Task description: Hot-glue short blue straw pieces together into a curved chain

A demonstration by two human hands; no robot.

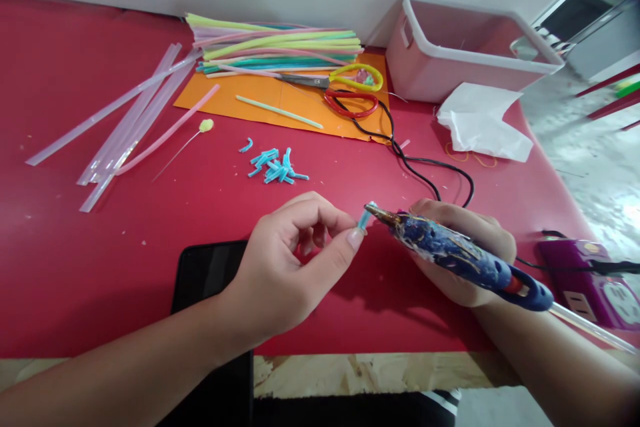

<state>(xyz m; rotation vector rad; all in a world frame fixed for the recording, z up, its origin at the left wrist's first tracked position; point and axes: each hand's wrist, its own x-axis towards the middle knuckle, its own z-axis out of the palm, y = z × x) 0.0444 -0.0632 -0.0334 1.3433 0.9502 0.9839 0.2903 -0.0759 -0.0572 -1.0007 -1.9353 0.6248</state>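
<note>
Between thumb and forefinger, my left hand (305, 260) pinches a short blue pipe cleaner piece (365, 217), held upright. My right hand (465, 240) is wrapped round a blue hot glue gun (450, 250), its nozzle (381, 213) at the top end of that piece. A clear glue stick (590, 325) sticks out of the gun's back. Beyond my hands lies a small pile of cut blue pipe cleaner pieces (274, 167). Left of the pile is a thin wire with a yellow fuzzy tip (205, 125).
A bundle of coloured pipe cleaners (280, 47) and scissors (330, 83) lie on orange paper (305, 100). Glue sticks (135, 113) lie left. A phone (207, 273) sits under my left wrist. A pink bin (470, 47), white paper (480, 120), black cord (425, 177) and purple power strip (575, 280) are right.
</note>
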